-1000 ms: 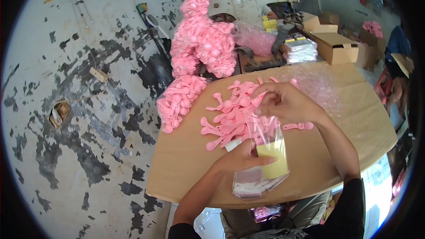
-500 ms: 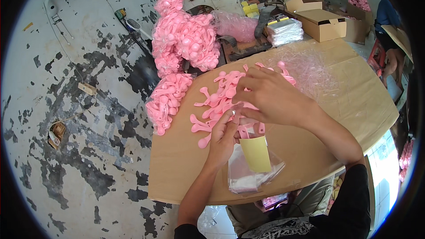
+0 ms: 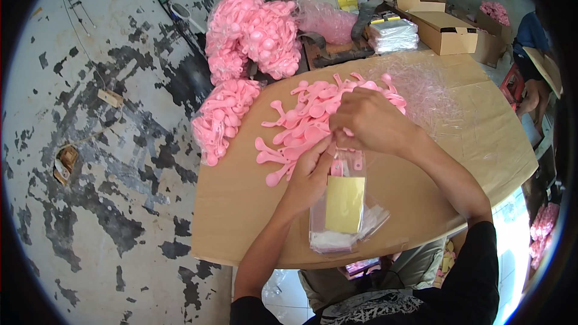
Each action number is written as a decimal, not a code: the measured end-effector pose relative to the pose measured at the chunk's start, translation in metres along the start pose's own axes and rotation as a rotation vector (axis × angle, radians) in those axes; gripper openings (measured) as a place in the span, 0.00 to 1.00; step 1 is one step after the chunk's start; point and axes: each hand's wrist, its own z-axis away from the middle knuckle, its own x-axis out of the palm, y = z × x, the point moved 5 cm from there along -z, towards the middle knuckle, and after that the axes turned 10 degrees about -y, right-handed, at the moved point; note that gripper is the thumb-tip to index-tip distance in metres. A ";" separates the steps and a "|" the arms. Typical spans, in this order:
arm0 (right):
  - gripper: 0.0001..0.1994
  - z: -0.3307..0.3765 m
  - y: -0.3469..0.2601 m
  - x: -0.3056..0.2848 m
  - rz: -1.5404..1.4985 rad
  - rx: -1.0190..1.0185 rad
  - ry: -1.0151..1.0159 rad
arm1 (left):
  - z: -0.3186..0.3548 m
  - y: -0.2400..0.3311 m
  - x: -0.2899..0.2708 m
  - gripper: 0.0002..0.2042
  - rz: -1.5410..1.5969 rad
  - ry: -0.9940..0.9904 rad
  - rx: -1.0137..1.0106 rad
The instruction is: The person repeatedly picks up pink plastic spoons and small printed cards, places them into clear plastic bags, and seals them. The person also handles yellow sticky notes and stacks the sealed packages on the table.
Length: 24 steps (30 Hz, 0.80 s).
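A narrow clear plastic bag [image 3: 363, 189] holds a yellow card [image 3: 345, 204], with pink spoon handles [image 3: 337, 168] showing above the card. My left hand [image 3: 308, 174] pinches the bag's upper left edge between thumb and fingers. At the top of the same bag, my right hand [image 3: 373, 121] is closed, its thumb and bent fingers pressed together close to the left thumb; the exact grip is partly hidden. Just beyond both hands lies a loose pile of pink measuring spoons [image 3: 316, 99]. Beneath the held bag, several flat clear bags [image 3: 331, 242] rest on the brown-covered table [image 3: 433, 186].
Bulging bags of pink spoons [image 3: 253, 36] stand along the table's far left, one bag [image 3: 226, 117] beside its edge. Clear plastic shreds [image 3: 421, 90] lie right of the pile. Packed clear sleeves [image 3: 392, 36] and cardboard boxes [image 3: 445, 31] are at the back. Another person's leg [image 3: 533, 99] shows at far right.
My right hand has come down and closed at the bag's top, beside my left hand. The bag now hangs straighter, with the card facing up more fully.
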 end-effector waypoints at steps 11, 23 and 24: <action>0.07 0.081 0.062 -0.109 -0.962 0.067 -0.089 | -0.003 0.008 -0.005 0.19 0.321 -0.033 0.095; 0.17 0.082 0.039 -0.009 -0.674 0.307 0.381 | 0.003 -0.001 -0.004 0.15 0.235 0.032 -0.044; 0.19 0.076 0.016 0.009 -0.703 0.357 0.255 | 0.002 -0.003 -0.004 0.15 0.225 0.035 -0.049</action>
